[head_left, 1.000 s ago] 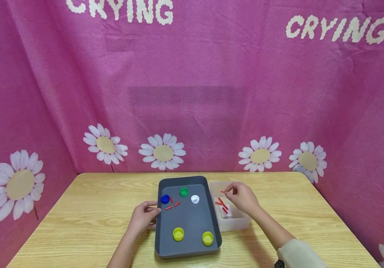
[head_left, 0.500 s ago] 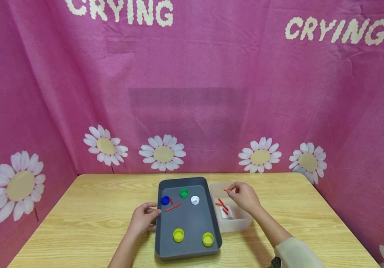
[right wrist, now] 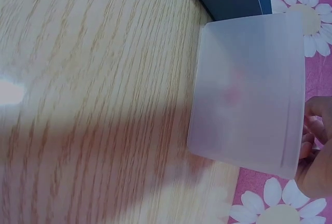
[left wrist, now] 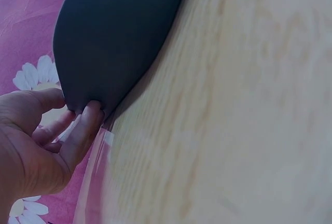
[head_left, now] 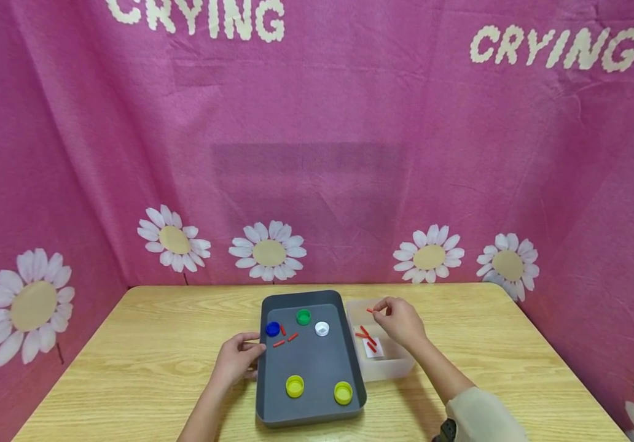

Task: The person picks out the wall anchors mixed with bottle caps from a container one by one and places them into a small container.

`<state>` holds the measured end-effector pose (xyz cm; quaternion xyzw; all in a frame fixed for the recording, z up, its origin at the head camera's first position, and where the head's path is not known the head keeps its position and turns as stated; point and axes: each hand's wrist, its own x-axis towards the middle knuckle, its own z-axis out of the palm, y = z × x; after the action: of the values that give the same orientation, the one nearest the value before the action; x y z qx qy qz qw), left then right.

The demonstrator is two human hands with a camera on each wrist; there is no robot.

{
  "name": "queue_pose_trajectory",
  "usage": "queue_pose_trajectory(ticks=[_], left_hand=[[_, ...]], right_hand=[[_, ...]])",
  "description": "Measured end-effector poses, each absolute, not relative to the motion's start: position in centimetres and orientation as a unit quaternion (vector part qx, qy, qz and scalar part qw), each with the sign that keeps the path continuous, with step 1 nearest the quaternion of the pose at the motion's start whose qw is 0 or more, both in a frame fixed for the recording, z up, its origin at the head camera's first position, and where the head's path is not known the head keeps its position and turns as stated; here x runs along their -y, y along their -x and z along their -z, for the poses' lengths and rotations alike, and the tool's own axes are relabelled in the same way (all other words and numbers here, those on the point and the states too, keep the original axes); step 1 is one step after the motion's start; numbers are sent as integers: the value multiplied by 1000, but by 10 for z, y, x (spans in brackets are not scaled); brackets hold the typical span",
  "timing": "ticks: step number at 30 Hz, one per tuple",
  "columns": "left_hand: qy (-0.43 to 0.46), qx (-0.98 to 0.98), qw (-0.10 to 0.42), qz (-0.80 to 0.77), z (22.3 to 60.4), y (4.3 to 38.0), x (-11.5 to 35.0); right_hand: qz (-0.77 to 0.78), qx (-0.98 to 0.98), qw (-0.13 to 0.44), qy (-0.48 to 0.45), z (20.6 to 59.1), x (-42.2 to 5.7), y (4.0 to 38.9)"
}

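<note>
Above the far part of a translucent plastic box (head_left: 387, 370), my right hand (head_left: 402, 320) pinches a short red stick (head_left: 370, 310) between thumb and fingertips. Several more red sticks (head_left: 369, 339) lie in that box beside a small white square (head_left: 373, 348). My left hand (head_left: 234, 358) holds the left edge of a dark grey tray (head_left: 317, 405); in the left wrist view its fingertips (left wrist: 92, 107) touch the outer wall. Three red sticks (head_left: 279, 343) lie in the tray near a blue cap (head_left: 273, 329). The box wall (right wrist: 249, 94) hides the pinched stick in the right wrist view.
Also in the tray are a green cap (head_left: 303, 317), a white cap (head_left: 322, 329) and two yellow caps, one left (head_left: 295, 386) and one right (head_left: 343, 393). Box and tray stand side by side on a wooden table (head_left: 145, 356). A pink flowered curtain (head_left: 317, 184) hangs behind.
My right hand has risen slightly in the head view, still pinching the red stick. The left hand, the tray and the caps have stayed in place.
</note>
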<state>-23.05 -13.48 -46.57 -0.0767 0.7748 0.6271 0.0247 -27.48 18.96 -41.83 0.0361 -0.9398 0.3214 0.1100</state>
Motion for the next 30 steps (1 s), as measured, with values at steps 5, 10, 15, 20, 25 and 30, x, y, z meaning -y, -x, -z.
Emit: queue_pose_trajectory(ticks=[5,10,15,20,25,30], left_hand=[[74,-774,24,-628,466,231,135],[77,-773,23,-630,468,233,135],[80,-775,25,-626,469,233,136],[79,-774,29,-627,468,231,136],[79,-771,31,-631,467,231,136],[80,-769,33,-634,467,231,136]], right_hand=[[-322,940,107,-36,417,-190,275],[-317,941,111,-39,416,-189,275],[-322,939,113,-36,415,-191,275],[-335,935,109,-26,415,-194,275],[-351,930,106,-25,413,-196,275],[-358,927,110,-30,411,-195,276]])
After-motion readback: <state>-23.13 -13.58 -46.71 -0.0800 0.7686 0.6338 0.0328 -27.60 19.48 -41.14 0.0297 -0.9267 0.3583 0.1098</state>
